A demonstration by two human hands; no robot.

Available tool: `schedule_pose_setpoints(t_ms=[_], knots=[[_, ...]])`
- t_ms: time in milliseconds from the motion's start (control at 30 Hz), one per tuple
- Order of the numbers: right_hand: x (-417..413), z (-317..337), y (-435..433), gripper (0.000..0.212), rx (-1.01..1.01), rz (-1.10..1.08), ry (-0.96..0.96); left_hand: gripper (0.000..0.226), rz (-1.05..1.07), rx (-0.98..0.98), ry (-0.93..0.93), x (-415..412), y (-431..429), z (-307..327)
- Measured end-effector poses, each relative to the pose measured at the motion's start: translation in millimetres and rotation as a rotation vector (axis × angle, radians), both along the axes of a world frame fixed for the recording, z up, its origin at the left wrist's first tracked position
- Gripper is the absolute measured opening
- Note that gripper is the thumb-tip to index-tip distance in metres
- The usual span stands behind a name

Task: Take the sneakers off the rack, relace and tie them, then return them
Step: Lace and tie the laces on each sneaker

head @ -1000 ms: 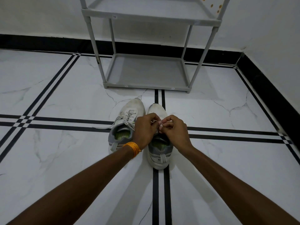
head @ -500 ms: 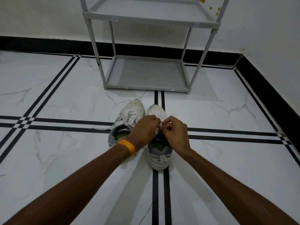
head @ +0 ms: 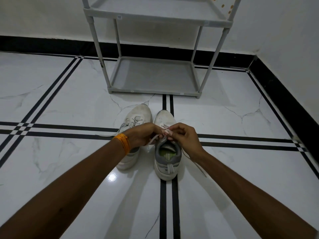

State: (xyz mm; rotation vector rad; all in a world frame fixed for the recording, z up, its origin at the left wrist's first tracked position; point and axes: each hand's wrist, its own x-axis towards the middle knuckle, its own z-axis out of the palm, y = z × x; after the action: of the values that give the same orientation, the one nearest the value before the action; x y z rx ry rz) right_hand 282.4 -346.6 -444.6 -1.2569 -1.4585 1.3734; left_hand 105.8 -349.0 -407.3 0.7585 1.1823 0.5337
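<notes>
- The rack [head: 155, 75] serves as the landmark: a grey shelf unit against the wall, with both visible shelves bare.
- Two white sneakers stand on the floor [head: 51, 100] just in front of the rack, side by side, toes toward it.
- The left sneaker [head: 136, 118] is partly covered by the person's forearm; its laces look threaded and one end trails out to the side, away from its partner.
- The right sneaker [head: 165, 157] sits on the double black floor line that runs out from the rack, heel toward the person.
- The left hand [head: 143, 135], with an orange band [head: 123, 143] at the wrist, is curled closed, pinching the lace [head: 166, 131] above the tongue of the right sneaker.
- The right hand [head: 183, 137] is also closed on that lace, fingertips meeting those of the left hand.
- A loose lace end [head: 196, 165] falls beside the right sneaker, on its outer side.
- Judged from this, the step in hand is tying the right sneaker.
- The next move probably calls for drawing the knot snug, checking the other shoe, then lifting the pair onto a shelf of the rack.
</notes>
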Motion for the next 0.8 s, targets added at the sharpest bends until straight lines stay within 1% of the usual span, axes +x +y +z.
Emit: schedule_pose_setpoints(t_ms=[100,200,267,367,400,467,500,567,700,800], knots=[[8.2,6.2,1.8,0.019,-0.083,0.068,0.082,0.014,0.007,-0.063,-0.041,-1.7,-0.4,-0.6],[10.5,10.6,2.2,0.02,-0.059,0.088,0.021,0.013,0.021,-0.07,-0.014,1.8,1.4,-3.6],[8.3,11.8,2.3,0.023,0.107,0.1,-0.164,0.012,0.065,-0.062,-0.001,4.3,3.9,-2.9],[7.0,13.1,-1.7,0.035,0.472,0.154,-0.481,0.013,0.117,-0.056,-0.004,4.8,3.8,-0.8],[6.4,14.8,-3.9,0.034,0.588,0.165,-0.567,0.015,0.109,-0.046,-0.007,5.1,3.2,-0.8],[4.2,16.9,-5.2,0.022,0.788,0.169,-0.733,0.02,0.073,-0.02,0.019,6.3,2.5,-1.5],[2.6,17.7,-4.1,0.017,0.852,0.175,-0.797,0.021,0.062,-0.007,0.038,6.5,2.7,-2.5],[-0.8,20.2,-2.0,0.013,0.894,0.187,-0.861,0.021,0.04,0.022,0.068,4.8,3.8,-4.1],[0.8,22.2,2.1,0.017,0.824,0.244,-0.94,0.017,0.003,0.061,0.113,0.6,5.2,-6.2],[6.1,21.7,3.8,0.017,0.897,0.298,-1.054,0.018,0.011,0.055,0.095,-0.6,4.8,-5.7]])
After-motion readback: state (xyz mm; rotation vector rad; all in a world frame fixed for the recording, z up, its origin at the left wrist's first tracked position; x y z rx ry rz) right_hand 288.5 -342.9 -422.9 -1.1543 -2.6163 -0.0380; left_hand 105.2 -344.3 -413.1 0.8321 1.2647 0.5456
